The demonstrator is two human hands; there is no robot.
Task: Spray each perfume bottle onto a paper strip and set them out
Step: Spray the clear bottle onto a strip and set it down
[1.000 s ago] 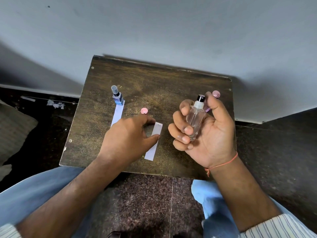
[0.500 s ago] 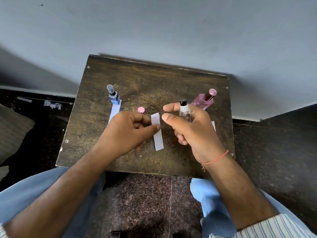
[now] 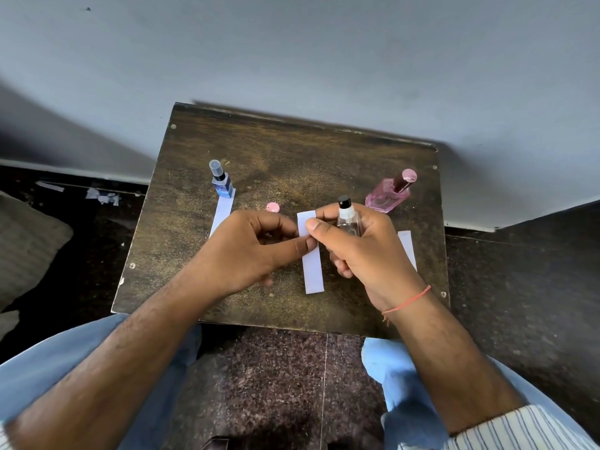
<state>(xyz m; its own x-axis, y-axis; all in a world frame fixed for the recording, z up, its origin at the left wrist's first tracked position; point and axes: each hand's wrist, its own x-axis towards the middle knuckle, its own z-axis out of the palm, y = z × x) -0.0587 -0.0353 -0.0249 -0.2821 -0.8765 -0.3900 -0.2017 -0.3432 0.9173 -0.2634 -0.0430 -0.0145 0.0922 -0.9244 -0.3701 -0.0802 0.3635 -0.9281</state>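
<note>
Left hand [image 3: 250, 251] pinches the middle paper strip [image 3: 312, 254] above the surface [image 3: 181, 241] centre. Right hand [image 3: 363, 251] grips the clear bottle [image 3: 348, 219] upright, now touching the strip; earlier they were apart. Right strip [image 3: 408, 248] partly hidden. Behind: pink cap [image 3: 272, 207], blue bottle [image 3: 221, 180] on the left strip [image 3: 222, 211], pink bottle [image 3: 388, 196] toward the far-right corner.

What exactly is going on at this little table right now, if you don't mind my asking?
A person is testing perfumes on paper strips. The right hand holds a clear bottle with a black sprayer, while the left hand pinches the middle paper strip beside it. A blue bottle stands on the far end of a second strip at the left. A pink bottle stands at the right, with a third strip in front of it. A small pink cap lies on the wooden table.
</note>
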